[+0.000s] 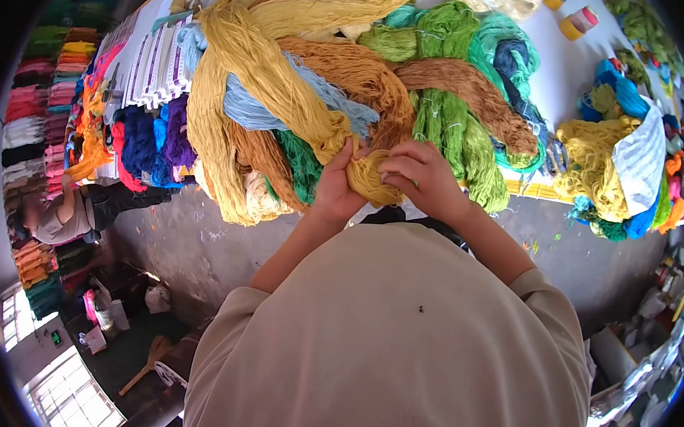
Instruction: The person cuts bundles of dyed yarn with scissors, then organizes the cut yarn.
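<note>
Close to my body, at the table's front edge, a coiled bundle of yellow yarn (374,181) sits between my two hands. My left hand (339,187) is closed around its left side, thumb up. The fingers of my right hand (421,179) are bent and pinch the yarn on the right side. From the bundle, a long yellow skein (268,76) appears to run up and left across the pile. Beneath and beside it lie a light blue skein (255,105), brown skeins (351,69) and green skeins (442,118).
Yellow yarn with a white cloth (639,153) lies at the table's right end. Two small tubs or rolls (579,23) stand at the back right. Striped fabric (160,57) is stacked on the left. Another person (68,212) is beside yarn-filled shelves (39,109) at far left.
</note>
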The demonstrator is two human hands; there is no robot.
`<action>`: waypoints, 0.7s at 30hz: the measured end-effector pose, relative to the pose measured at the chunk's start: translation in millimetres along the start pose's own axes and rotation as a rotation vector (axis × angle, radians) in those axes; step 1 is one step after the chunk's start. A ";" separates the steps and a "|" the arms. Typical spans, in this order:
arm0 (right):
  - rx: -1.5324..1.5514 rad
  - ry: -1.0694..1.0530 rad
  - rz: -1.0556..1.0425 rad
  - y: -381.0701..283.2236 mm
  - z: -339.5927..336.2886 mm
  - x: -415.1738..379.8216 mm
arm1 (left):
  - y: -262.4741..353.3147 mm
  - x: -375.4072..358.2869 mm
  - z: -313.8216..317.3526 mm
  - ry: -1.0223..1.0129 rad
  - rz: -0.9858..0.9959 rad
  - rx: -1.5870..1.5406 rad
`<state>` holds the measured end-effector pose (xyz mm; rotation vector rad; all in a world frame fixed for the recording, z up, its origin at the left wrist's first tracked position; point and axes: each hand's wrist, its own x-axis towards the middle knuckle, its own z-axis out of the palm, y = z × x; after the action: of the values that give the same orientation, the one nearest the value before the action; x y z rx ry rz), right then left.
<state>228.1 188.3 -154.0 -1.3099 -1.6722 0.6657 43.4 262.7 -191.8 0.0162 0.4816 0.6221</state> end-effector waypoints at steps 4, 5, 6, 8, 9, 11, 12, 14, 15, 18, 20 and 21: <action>-0.076 0.060 -0.133 4.1 1.6 -2.0 | -0.7 -1.6 4.6 0.076 0.013 0.014; -0.077 0.059 -0.134 5.3 1.1 -3.0 | -0.5 -1.4 4.0 0.087 0.006 0.002; -0.055 0.067 -0.137 6.3 0.5 -4.6 | -0.6 -1.6 3.1 0.098 -0.001 -0.009; -0.032 0.074 -0.142 8.0 1.8 -6.4 | -1.3 -1.4 -0.8 0.077 -0.019 -0.024; -0.010 0.076 -0.128 8.9 3.3 -7.4 | -1.8 -1.4 -2.6 0.057 -0.037 -0.039; 0.012 0.078 -0.112 9.4 6.4 -10.3 | -3.2 -2.4 -1.6 0.059 -0.050 -0.049; 0.165 0.058 0.006 8.1 8.7 -12.1 | -4.2 -2.6 -0.6 0.059 -0.061 -0.059; 0.318 0.037 0.124 6.3 14.7 -15.8 | -9.1 -5.1 18.5 0.131 -0.047 -0.006; 0.522 0.073 0.204 5.9 18.4 -17.2 | -10.3 -5.8 24.9 0.203 -0.032 0.047; 0.880 0.127 0.327 9.0 25.0 -22.3 | -9.4 -4.7 20.3 0.121 -0.052 0.036; 1.035 0.146 0.369 9.6 27.5 -24.2 | -8.0 -2.6 14.9 0.099 -0.060 0.021; 1.163 0.177 0.386 9.0 29.0 -24.6 | -8.1 -2.0 12.6 0.076 -0.068 0.007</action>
<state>208.1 170.7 -182.6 -0.7555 -0.6128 1.4106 52.1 256.6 -181.1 -0.0175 0.5557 0.5553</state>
